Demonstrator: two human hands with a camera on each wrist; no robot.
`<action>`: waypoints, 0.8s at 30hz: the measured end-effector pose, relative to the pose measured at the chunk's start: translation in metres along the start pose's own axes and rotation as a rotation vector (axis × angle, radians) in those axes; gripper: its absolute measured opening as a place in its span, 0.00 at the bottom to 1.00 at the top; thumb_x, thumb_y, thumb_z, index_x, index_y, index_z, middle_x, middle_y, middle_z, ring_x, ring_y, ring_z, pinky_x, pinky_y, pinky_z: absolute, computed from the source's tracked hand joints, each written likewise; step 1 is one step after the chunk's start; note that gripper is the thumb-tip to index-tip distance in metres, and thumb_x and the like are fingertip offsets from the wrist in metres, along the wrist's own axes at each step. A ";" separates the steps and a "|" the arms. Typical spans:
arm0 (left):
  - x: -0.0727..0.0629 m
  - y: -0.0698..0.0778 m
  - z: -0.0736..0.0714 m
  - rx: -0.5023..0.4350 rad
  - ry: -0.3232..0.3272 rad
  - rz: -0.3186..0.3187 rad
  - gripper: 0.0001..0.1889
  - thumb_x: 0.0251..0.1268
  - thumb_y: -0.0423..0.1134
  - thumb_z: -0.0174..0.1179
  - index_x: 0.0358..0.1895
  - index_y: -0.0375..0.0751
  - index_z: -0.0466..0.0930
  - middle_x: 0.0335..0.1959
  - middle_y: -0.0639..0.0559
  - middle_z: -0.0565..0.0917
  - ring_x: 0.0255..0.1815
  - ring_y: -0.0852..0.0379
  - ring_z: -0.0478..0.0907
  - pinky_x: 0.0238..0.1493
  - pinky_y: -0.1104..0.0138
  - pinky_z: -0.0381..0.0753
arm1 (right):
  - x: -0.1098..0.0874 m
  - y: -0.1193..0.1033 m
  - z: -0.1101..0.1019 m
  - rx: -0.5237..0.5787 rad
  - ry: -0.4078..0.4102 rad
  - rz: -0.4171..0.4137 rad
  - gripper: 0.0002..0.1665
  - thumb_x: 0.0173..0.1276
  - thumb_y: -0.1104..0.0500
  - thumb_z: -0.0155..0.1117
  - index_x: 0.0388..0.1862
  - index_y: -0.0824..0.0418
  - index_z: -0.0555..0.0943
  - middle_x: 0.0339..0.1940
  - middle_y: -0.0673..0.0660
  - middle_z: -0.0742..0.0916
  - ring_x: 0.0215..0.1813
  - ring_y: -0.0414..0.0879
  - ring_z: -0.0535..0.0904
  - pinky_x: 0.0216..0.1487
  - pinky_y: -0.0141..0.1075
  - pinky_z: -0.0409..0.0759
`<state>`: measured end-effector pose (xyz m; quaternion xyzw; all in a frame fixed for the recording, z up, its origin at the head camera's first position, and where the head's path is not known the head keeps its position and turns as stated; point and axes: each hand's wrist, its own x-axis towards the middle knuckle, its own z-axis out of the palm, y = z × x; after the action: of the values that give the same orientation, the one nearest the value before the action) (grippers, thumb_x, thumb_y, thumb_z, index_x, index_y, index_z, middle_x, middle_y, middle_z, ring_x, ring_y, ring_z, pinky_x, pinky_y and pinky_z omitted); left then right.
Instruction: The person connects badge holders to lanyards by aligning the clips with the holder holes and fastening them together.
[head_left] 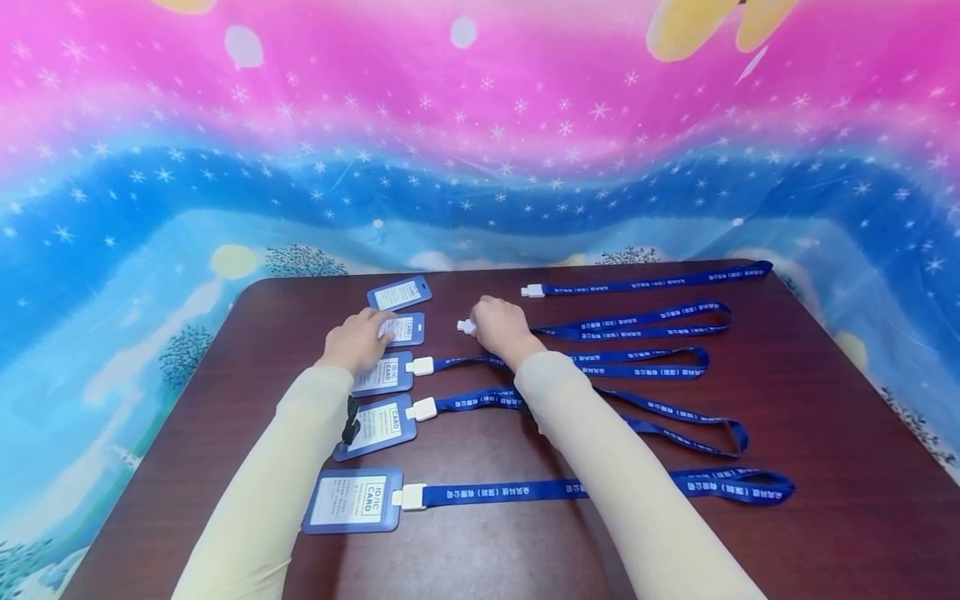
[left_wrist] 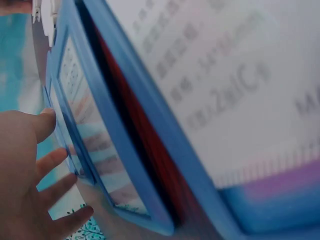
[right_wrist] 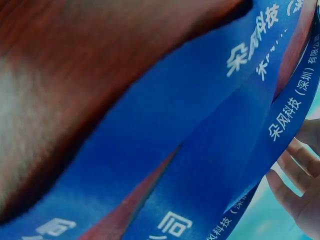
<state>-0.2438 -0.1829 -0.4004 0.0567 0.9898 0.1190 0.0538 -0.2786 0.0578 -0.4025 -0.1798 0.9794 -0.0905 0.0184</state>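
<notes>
In the head view, my left hand (head_left: 356, 340) is at the left end of a blue-framed ID card holder (head_left: 408, 329), second from the back. The left wrist view shows that hand's fingers (left_wrist: 57, 192) spread along the holders' edge, its thumb near one of them. My right hand (head_left: 501, 325) pinches a blue lanyard by its white clip (head_left: 466, 327), which points toward that holder with a gap between them. Behind my right wrist the strap (head_left: 637, 325) runs off to a loop. In the right wrist view, blue straps (right_wrist: 165, 120) hide part of the right hand.
Three card holders nearer me, such as the front one (head_left: 352, 500), are joined to lanyards by white clips (head_left: 414, 497). At the back lie a loose card holder (head_left: 400, 293) and a separate lanyard (head_left: 652, 280). A patterned cloth (head_left: 480, 167) hangs behind the brown table (head_left: 480, 550).
</notes>
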 end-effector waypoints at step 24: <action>-0.001 0.014 0.007 -0.012 -0.038 -0.007 0.27 0.76 0.48 0.54 0.74 0.49 0.66 0.75 0.37 0.61 0.73 0.34 0.59 0.64 0.37 0.65 | 0.005 -0.015 -0.001 -0.172 -0.012 -0.165 0.11 0.71 0.60 0.64 0.49 0.57 0.87 0.43 0.54 0.84 0.45 0.48 0.81 0.51 0.43 0.83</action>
<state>-0.2405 -0.1679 -0.4032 0.0549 0.9881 0.1236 0.0733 -0.2778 0.0425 -0.3990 -0.2613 0.9652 -0.0063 0.0013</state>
